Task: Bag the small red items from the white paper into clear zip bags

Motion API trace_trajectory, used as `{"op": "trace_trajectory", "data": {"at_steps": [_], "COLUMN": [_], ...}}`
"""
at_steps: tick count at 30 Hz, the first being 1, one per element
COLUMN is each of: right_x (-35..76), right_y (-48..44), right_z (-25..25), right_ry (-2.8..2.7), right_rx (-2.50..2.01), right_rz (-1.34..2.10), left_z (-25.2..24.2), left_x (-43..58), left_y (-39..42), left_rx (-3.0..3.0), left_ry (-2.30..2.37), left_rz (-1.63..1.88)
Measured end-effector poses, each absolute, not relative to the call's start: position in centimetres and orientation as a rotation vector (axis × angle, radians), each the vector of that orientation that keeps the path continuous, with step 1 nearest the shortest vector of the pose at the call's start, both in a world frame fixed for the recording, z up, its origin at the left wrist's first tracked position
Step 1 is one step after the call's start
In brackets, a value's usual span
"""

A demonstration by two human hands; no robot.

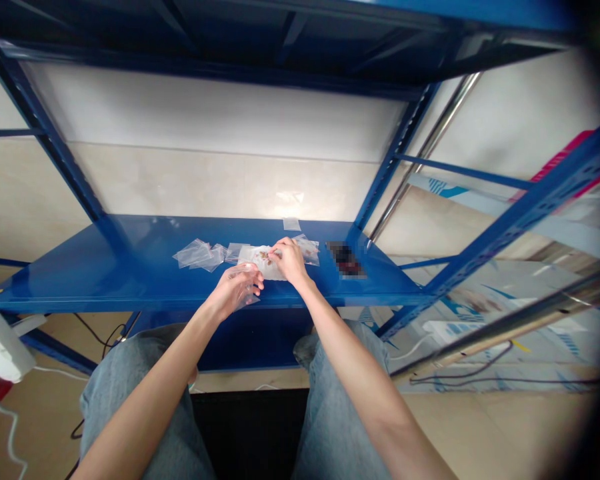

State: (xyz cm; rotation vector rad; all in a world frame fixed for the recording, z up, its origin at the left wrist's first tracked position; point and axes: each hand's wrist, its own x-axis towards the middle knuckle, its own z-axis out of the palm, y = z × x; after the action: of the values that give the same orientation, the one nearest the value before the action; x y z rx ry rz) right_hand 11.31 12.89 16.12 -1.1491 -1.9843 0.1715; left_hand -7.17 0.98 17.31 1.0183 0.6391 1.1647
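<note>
My left hand (240, 285) is closed on a clear plastic bag (245, 295) at the shelf's front edge. My right hand (289, 259) has its fingertips together over a white sheet or pouch (279, 272) with small brownish pieces (265, 257) on it; what those fingertips hold is too small to make out. Several clear bags (197, 254) lie spread to the left of the white sheet. More clear bags (309, 249) lie just beyond and to the right of my right hand.
The blue shelf (130, 273) has metal uprights and an upper shelf (230, 60) overhead. A small white packet (291, 224) lies near the back edge. A dark, pixelated object (347, 260) lies at right. A white power strip (3, 343) hangs at the left front.
</note>
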Motion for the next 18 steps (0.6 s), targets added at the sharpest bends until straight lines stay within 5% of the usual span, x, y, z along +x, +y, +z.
{"op": "trace_trajectory", "data": {"at_steps": [7, 18], "right_x": [10.2, 10.4], "right_y": [8.1, 6.7], "right_z": [18.7, 19.2], "right_ry": [-1.832, -1.904], "right_rx": [-0.598, -0.583], "right_rz": [0.673, 0.856], "left_z": [17.7, 17.7], "left_x": [-6.4, -6.5], "left_y": [0.6, 0.6], "left_rx": [1.211, 1.216], "left_ry": [0.734, 0.737], "left_rz": [1.12, 1.11]}}
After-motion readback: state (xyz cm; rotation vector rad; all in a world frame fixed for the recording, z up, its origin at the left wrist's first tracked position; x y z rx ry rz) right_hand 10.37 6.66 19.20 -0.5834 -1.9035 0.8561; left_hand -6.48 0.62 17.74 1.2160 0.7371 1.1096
